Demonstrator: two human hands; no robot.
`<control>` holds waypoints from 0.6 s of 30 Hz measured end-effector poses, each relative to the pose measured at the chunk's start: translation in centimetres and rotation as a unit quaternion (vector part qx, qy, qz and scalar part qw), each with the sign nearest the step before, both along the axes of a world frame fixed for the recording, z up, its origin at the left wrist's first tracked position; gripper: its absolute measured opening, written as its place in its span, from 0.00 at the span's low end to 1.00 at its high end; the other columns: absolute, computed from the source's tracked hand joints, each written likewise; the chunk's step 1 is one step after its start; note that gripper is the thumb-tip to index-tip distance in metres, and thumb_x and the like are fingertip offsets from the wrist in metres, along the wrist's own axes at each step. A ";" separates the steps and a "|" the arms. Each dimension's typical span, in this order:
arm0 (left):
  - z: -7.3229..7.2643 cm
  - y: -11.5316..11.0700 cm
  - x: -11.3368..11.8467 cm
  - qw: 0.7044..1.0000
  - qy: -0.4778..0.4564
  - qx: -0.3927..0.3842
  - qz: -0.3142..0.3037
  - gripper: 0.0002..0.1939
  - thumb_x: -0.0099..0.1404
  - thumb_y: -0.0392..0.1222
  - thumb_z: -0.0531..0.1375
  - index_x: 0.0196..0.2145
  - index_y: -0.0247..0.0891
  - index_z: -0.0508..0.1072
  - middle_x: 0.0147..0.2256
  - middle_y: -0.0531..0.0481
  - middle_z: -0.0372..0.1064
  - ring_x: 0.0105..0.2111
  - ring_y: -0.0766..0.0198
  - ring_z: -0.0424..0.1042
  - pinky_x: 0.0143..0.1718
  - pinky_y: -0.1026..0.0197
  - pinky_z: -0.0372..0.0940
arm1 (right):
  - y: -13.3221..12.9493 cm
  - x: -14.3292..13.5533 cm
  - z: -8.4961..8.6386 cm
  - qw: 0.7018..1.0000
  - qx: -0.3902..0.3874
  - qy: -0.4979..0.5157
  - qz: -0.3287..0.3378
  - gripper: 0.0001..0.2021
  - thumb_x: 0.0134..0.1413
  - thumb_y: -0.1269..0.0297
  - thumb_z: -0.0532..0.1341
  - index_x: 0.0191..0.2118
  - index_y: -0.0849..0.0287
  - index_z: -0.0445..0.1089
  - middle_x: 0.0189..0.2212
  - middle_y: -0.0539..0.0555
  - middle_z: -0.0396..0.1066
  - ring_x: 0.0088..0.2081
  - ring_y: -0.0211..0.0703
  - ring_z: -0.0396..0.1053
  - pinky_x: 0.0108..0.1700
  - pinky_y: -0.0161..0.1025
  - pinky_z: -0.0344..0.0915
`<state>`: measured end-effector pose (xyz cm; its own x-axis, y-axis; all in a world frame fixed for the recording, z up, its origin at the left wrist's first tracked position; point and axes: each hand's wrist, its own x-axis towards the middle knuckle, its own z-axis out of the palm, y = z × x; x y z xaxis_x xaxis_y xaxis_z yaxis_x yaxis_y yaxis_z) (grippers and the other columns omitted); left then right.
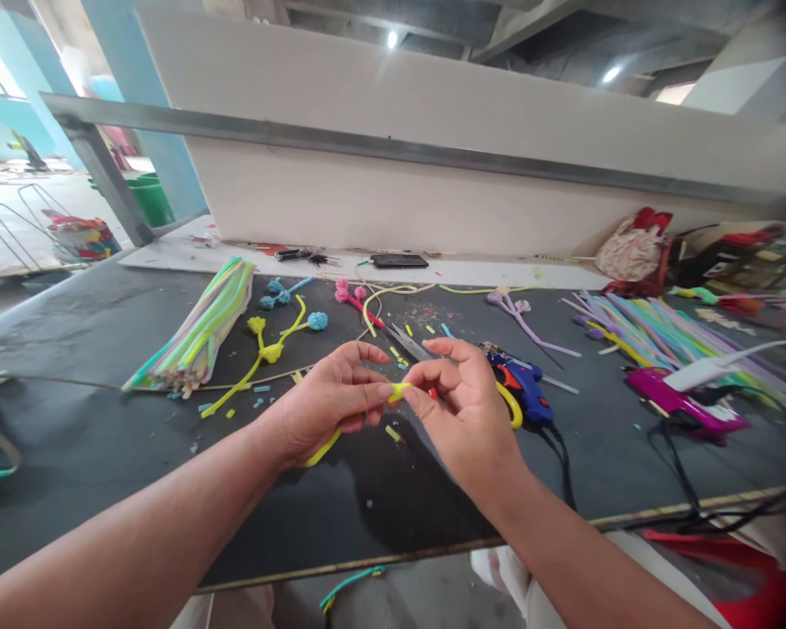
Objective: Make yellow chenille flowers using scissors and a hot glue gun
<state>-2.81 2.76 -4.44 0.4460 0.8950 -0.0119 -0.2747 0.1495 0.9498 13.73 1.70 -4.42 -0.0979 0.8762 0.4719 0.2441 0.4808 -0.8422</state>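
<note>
A yellow pipe cleaner (323, 448) runs through my left hand (337, 393), its tail hanging out below the palm. Thumb and fingers of that hand pinch it near one end. My right hand (462, 402) grips the same short yellow end between thumb and forefinger, so both hands meet over the middle of the table. Just behind them lie scissors (410, 342), their yellow handle partly hidden by my right hand. A blue glue gun (530, 393) rests right of that hand. Left of my hands sits a yellow pipe-cleaner stem with buds (271, 353).
A bundle of pastel pipe cleaners (200, 328) lies at left, with another spread (668, 332) at right. Blue (279, 294), pink (344, 291) and purple (516, 313) flower stems lie behind. A phone (399, 261) rests on the back ledge. A magenta tool (685, 406) with cables stands right.
</note>
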 end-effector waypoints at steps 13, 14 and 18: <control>0.0 0.0 0.3 0.996 0.073 0.021 0.046 0.16 0.53 0.43 0.66 0.34 0.37 0.64 0.23 0.56 0.64 0.20 0.74 0.64 0.18 0.73 0.52 | -0.3 -0.4 0.5 0.989 -0.095 0.109 0.015 0.28 0.48 0.69 0.61 0.52 0.48 0.48 0.27 0.44 0.68 0.27 0.37 0.67 0.29 0.36 0.64; 0.0 0.0 0.3 0.996 0.072 0.022 0.045 0.16 0.53 0.44 0.66 0.34 0.37 0.64 0.23 0.56 0.65 0.20 0.74 0.63 0.17 0.73 0.52 | -0.3 -0.4 0.6 0.988 -0.103 0.118 0.016 0.27 0.47 0.69 0.62 0.51 0.49 0.49 0.27 0.44 0.68 0.27 0.36 0.67 0.29 0.36 0.64; 0.1 0.0 0.3 0.998 0.048 0.013 0.024 0.16 0.54 0.44 0.65 0.35 0.36 0.64 0.24 0.53 0.68 0.20 0.74 0.64 0.17 0.74 0.52 | 0.0 -0.2 0.8 0.978 -0.139 0.152 0.029 0.29 0.45 0.68 0.64 0.51 0.50 0.50 0.25 0.42 0.69 0.26 0.35 0.68 0.31 0.35 0.65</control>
<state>-2.56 2.80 -4.31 0.4012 0.9155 -0.0289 -0.1878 0.1131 0.9757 13.49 1.65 -3.66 -0.0429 0.9719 0.2314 -0.0585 0.2287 -0.9717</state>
